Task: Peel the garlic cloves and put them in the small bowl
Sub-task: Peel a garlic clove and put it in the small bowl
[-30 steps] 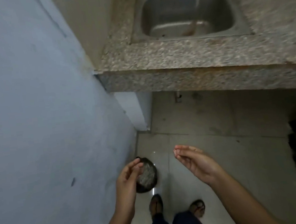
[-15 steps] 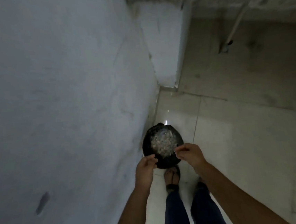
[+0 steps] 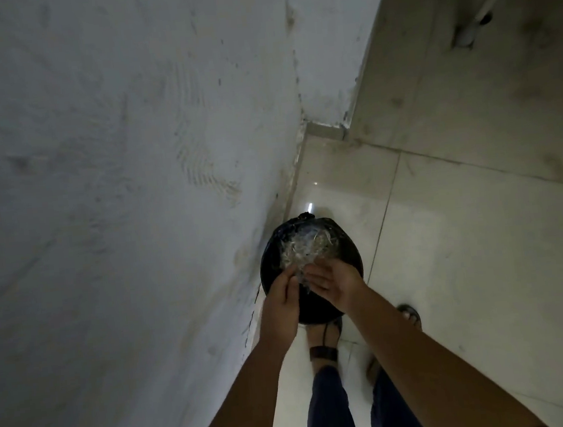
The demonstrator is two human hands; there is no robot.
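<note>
Scraps could miss the black bin (image 3: 338,242) by the left wall if I brush carelessly, left hand (image 3: 278,303) pinching, right hand (image 3: 337,285) open-fingered (no garlic or bowl in sight).

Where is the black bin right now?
Head view, lower centre: the black bin stands on the tiled floor against the wall, under both hands.

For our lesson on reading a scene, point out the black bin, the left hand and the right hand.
black bin (image 3: 346,245): head view, on the dark liner at its right rim.
left hand (image 3: 280,311): head view, on the back of the hand.
right hand (image 3: 338,285): head view, on the back of the hand.
</note>
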